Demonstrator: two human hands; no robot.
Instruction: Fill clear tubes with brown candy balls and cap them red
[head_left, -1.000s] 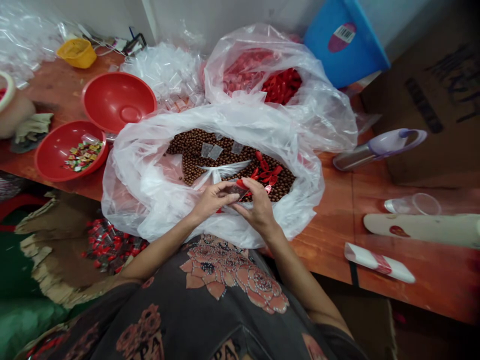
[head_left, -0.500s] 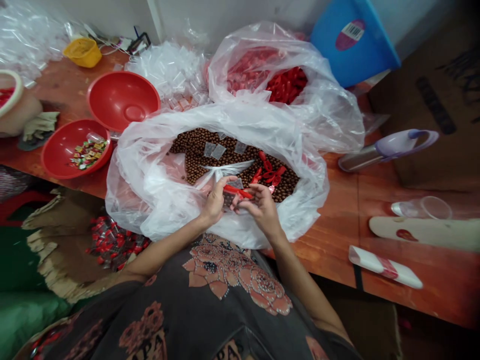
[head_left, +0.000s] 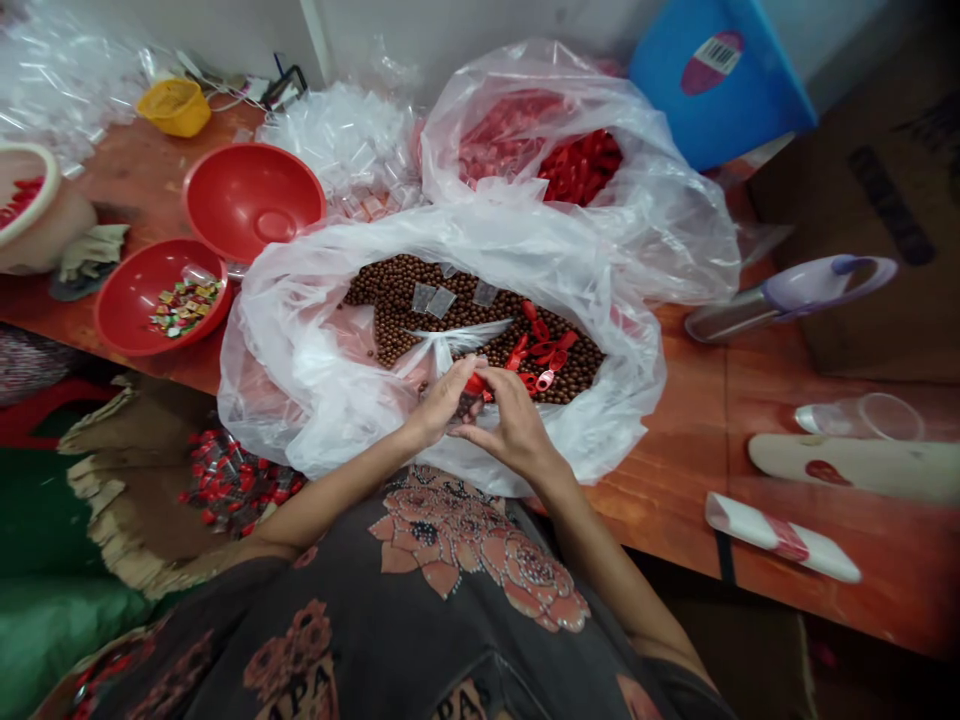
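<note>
In the head view, my left hand [head_left: 441, 402] is closed around a small clear container [head_left: 468, 404] with dark brown contents. A red cap [head_left: 475, 383] sits at its top, between the fingertips of both hands. My right hand [head_left: 519, 418] curls in from the other side, fingers on the cap and thumb low beside the container. Fingers hide much of both pieces. Just beyond lies an open plastic bag [head_left: 300, 350] of small brown balls [head_left: 401, 290]. Several red caps [head_left: 551, 350] and a few clear flat containers [head_left: 439, 302] rest on the balls.
Red bowls [head_left: 255, 190] stand at the left, one with wrapped sweets [head_left: 186, 305]. Behind are a bag of red pieces [head_left: 581, 165], a pile of clear containers [head_left: 349, 140] and a blue bin [head_left: 716, 90]. A flask [head_left: 787, 295] stands right. Filled red-capped containers [head_left: 236, 485] lie low left.
Half a second ago the hands were more apart, with the red cap lying across the clear container. Now the fingers have closed together over both. The whole view has shifted slightly.
</note>
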